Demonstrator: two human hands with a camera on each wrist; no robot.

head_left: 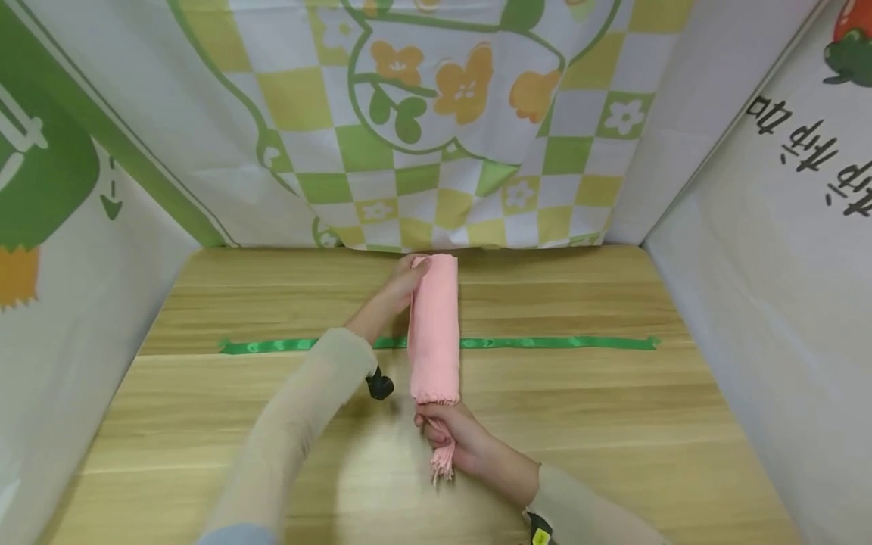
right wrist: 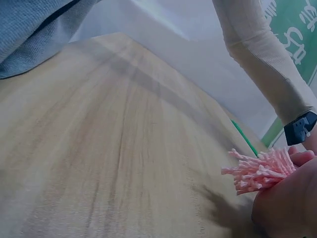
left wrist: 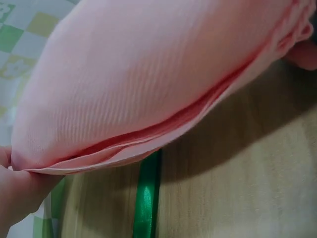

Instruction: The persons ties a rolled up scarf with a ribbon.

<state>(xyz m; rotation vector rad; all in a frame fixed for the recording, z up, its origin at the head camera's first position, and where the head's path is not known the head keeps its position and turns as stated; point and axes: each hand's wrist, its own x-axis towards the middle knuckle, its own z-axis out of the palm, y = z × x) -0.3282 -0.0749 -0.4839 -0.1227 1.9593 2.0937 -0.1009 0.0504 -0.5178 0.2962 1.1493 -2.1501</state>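
A pink fringed scarf [head_left: 436, 325], folded into a long narrow strip, stretches between my two hands above the table. At its far end my left hand [head_left: 406, 278] pinches the left corner, thumb on top. My right hand [head_left: 463, 435] grips the near end where the fringe begins, and a bunch of tassels [head_left: 443, 460] pokes out below the fist. In the left wrist view the folded layers of the scarf [left wrist: 124, 84] show along its lower edge. The right wrist view shows the tassel ends [right wrist: 262, 171] sticking out of the right hand [right wrist: 287, 203].
A green ribbon [head_left: 559, 343] runs across the wooden table [head_left: 579, 424], passing under the scarf. Behind the table hangs a checked, flowered cloth [head_left: 436, 182]. White printed walls [head_left: 763, 288] close in both sides.
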